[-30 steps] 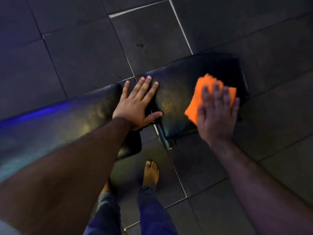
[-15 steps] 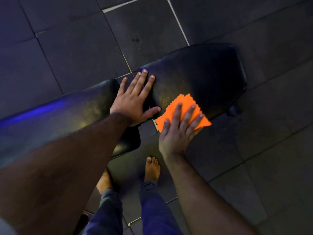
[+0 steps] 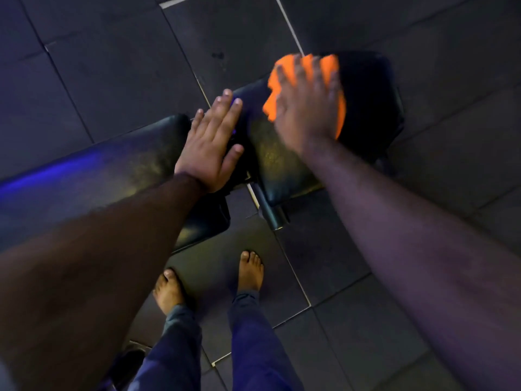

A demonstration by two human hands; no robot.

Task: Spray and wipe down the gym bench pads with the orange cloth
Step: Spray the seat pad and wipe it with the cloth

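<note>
Pressing flat and wide at one o'clock, the right hand (image 3: 304,108) pins the orange cloth (image 3: 328,66): soft, light, probably best held under the palm.

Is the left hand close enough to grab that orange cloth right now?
Probably yes: the left hand rests flat on the bench, with nothing between it and the orange cloth. But the right hand presses down on most of the cloth, leaving only its edges free.
</note>
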